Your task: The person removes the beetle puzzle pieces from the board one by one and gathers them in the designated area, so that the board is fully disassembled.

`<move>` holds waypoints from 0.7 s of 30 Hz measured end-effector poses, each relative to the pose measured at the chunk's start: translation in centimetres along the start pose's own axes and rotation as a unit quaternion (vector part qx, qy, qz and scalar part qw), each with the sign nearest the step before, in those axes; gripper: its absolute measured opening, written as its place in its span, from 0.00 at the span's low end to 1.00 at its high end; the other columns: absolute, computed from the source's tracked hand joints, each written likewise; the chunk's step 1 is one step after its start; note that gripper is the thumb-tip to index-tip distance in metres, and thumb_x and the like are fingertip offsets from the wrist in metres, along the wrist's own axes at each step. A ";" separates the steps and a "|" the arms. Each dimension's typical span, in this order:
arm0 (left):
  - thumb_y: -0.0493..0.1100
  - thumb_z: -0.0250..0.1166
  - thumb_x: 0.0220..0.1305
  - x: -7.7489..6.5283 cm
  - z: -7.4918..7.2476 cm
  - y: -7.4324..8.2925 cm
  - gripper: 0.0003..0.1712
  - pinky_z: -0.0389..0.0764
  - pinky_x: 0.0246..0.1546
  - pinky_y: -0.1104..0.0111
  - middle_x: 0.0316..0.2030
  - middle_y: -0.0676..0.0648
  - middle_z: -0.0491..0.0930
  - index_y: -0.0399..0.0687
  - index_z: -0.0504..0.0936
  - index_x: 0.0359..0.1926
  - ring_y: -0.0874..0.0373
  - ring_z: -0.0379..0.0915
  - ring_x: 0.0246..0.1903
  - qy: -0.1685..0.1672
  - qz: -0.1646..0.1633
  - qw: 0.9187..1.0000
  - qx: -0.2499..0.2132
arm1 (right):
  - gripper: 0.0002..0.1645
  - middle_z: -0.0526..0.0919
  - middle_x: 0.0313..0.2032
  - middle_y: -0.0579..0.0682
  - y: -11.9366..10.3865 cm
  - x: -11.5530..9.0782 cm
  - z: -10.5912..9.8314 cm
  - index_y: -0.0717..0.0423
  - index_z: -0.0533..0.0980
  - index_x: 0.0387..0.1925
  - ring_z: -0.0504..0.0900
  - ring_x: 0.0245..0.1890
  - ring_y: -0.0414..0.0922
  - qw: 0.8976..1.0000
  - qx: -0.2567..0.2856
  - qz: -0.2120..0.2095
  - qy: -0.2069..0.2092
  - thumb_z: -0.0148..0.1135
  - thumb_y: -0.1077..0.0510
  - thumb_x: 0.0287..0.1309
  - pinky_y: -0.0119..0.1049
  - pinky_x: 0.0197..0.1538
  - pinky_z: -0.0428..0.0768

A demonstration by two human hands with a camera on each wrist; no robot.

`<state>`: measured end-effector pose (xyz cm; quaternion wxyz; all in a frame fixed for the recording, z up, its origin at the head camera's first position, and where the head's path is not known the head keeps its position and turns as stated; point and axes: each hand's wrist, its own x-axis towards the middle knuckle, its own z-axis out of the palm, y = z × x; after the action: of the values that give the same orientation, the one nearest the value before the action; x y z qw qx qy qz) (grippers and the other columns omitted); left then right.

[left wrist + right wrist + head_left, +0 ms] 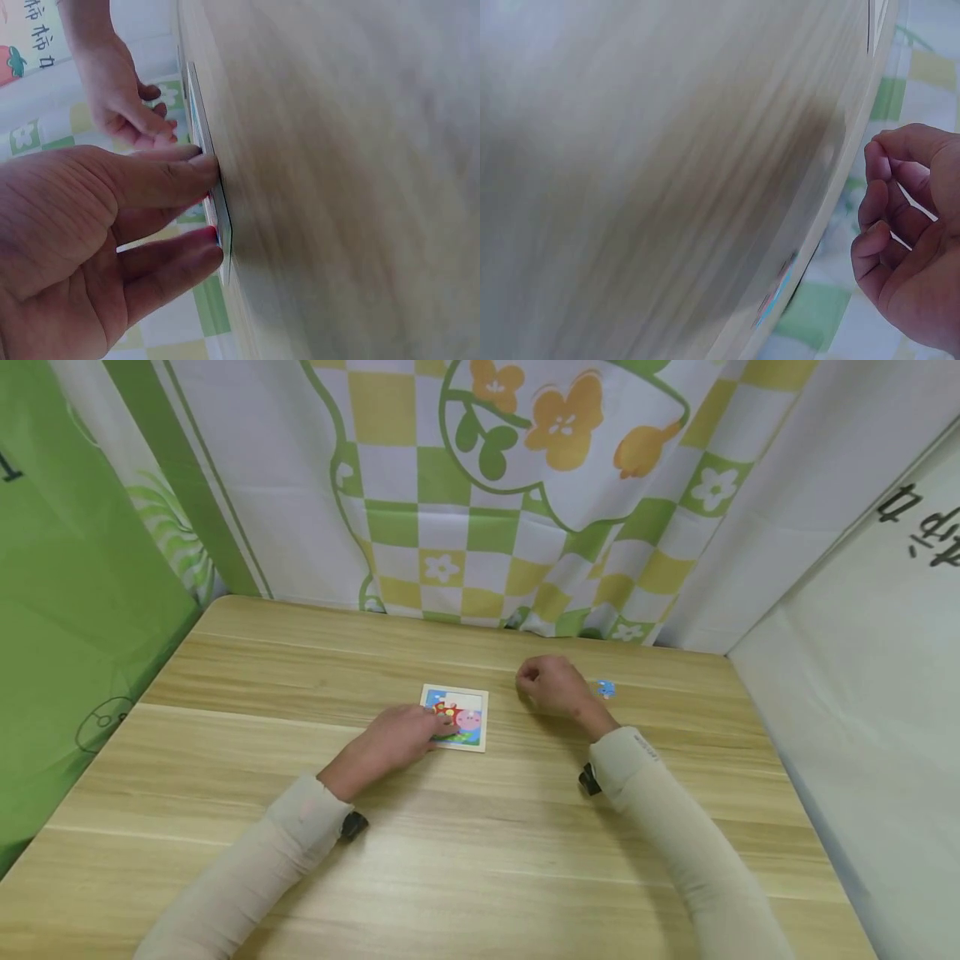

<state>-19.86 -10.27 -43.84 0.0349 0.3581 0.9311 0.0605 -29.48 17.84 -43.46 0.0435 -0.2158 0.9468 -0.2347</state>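
A small square jigsaw puzzle (pixel 484 720) with a pale wooden frame lies on the table, showing a red and pink cartoon picture. Bare tray shows along part of its upper area. My left hand (pixel 397 737) rests its fingertips on the puzzle's left part, hiding some of the picture; the left wrist view shows the thumb and fingers apart, touching it. My right hand (pixel 553 683) is right of the puzzle, with thumb and forefinger tips together and the other fingers curled. Nothing shows between them. Beyond that hand lies a loose blue puzzle piece (pixel 606 688).
The wooden table (pixel 465 860) ends at a green and yellow checked curtain (pixel 491 527) at the back. A green cloth (pixel 67 610) hangs on the left, and a white sheet with dark writing (pixel 885 635) on the right.
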 end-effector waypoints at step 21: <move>0.41 0.68 0.71 -0.3 -0.1 -0.1 0.22 0.82 0.33 0.56 0.47 0.45 0.87 0.59 0.85 0.63 0.51 0.81 0.32 -0.012 -0.022 0.999 -0.027 | 0.09 0.88 0.43 0.45 -5.3 2.0 3.7 0.55 0.88 0.45 0.80 0.40 0.40 0.985 0.081 -0.107 -0.106 0.62 0.62 0.71 0.38 0.48 0.78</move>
<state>-19.75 -10.59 -43.71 0.0570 0.3371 0.9363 0.0808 -28.57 11.18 -44.21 0.1357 -0.3350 0.8863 -0.2896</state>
